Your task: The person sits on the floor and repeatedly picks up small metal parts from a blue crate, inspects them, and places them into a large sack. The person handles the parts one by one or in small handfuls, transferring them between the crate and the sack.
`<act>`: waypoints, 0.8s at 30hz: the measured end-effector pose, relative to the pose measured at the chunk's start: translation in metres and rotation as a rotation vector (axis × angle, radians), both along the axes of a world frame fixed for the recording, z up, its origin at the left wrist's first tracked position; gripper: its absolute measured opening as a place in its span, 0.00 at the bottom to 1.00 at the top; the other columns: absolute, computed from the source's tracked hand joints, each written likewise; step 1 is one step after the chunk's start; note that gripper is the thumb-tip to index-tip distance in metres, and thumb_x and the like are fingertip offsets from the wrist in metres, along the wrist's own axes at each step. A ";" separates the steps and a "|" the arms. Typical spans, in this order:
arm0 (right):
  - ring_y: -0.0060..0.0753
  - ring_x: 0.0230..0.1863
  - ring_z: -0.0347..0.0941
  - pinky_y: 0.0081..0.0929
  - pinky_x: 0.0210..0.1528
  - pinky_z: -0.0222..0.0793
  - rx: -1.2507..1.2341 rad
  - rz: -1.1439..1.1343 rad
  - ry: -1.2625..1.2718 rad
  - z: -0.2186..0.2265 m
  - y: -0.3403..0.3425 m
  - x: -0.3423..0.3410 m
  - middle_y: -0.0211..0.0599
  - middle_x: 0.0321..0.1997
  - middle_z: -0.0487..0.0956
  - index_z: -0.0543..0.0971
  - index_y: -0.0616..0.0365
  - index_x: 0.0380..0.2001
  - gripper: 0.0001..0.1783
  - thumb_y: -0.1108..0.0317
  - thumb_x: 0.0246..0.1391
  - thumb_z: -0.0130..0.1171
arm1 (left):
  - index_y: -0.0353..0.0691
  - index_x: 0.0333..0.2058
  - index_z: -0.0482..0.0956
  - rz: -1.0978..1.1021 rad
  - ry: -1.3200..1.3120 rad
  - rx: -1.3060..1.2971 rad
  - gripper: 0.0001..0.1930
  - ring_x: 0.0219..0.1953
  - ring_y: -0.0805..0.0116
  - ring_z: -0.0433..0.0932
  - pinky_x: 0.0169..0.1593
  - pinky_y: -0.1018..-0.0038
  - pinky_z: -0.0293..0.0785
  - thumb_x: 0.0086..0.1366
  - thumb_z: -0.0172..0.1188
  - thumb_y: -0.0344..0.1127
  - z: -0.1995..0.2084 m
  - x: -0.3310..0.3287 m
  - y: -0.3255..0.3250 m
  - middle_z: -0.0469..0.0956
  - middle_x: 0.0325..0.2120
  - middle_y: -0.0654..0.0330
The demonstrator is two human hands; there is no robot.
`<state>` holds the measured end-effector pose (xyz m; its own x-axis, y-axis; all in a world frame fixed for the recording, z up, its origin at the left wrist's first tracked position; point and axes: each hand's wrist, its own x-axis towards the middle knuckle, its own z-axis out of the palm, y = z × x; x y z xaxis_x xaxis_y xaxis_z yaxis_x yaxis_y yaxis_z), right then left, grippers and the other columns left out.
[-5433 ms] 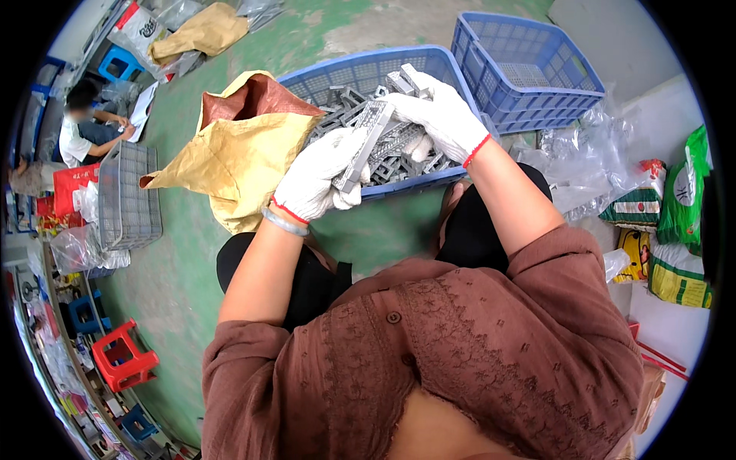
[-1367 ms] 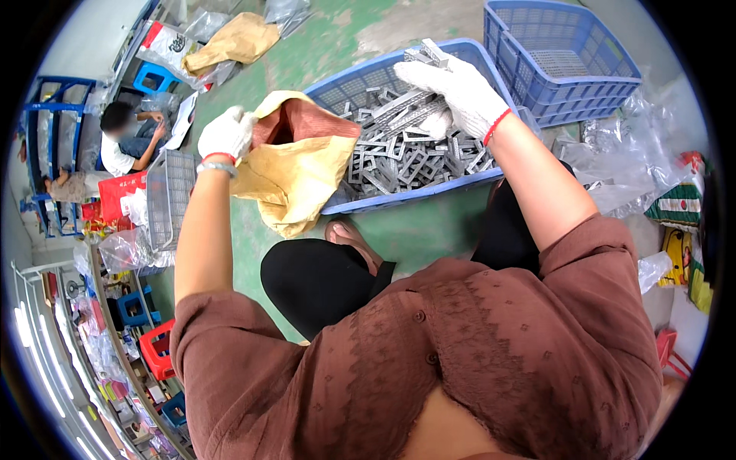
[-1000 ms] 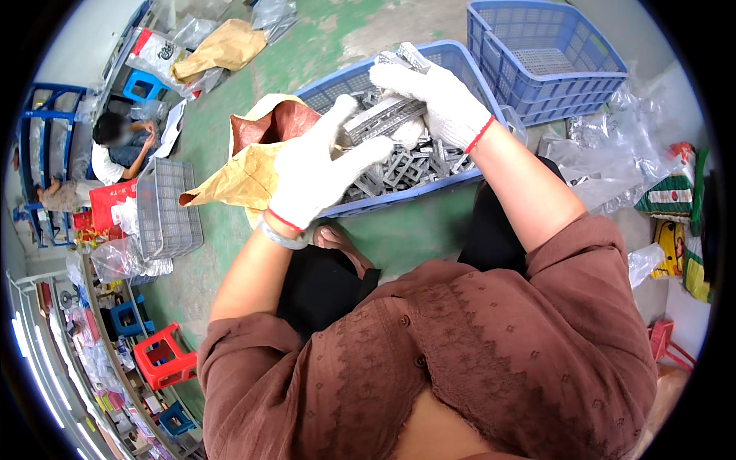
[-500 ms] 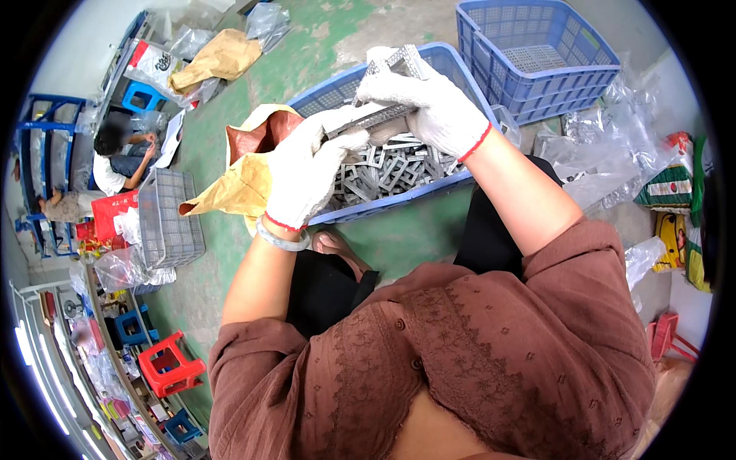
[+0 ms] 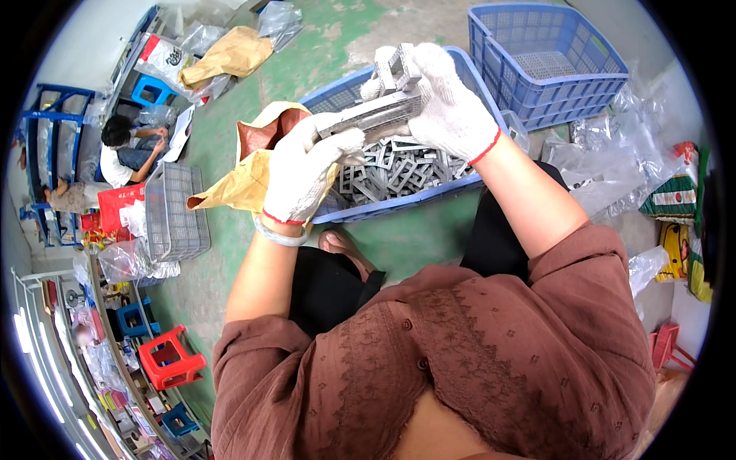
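White knit gloves with red cuffs cover both my hands. My left hand is closed on the left end of a stack of grey metal frames, held above a blue plastic crate. My right hand is closed round a grey rectangular metal frame, tilted upright at the far end of the stack. Its fingers are partly hidden behind the metal. Below, a pile of similar small grey frames lies in the crate. A yellow-brown sack with a reddish lining stands beside my left hand.
Another blue crate stands at the far right, beside clear plastic sheeting. To the left are a grey crate, a red stool and a seated person. Bags lie at the far left.
The stack between my hands has turned so its broad side shows more. The frame in my right hand stands more upright, and that hand has tilted. The whole view has shifted slightly.
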<state>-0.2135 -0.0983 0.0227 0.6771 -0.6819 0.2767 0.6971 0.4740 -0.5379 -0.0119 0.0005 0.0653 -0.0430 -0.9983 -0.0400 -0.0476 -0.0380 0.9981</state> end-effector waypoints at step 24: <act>0.44 0.29 0.81 0.40 0.32 0.81 0.180 -0.180 0.341 -0.006 0.004 -0.003 0.35 0.32 0.76 0.76 0.57 0.45 0.20 0.57 0.56 0.67 | 0.26 0.51 0.77 0.112 -0.102 -0.229 0.15 0.41 0.69 0.83 0.49 0.76 0.78 0.67 0.54 0.22 -0.003 0.007 0.013 0.83 0.41 0.55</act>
<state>-0.2163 -0.0947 0.0170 0.5751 -0.8145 -0.0766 0.5736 0.4683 -0.6721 -0.0053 0.0135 0.0620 0.0608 -0.9802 0.1885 -0.1564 0.1771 0.9717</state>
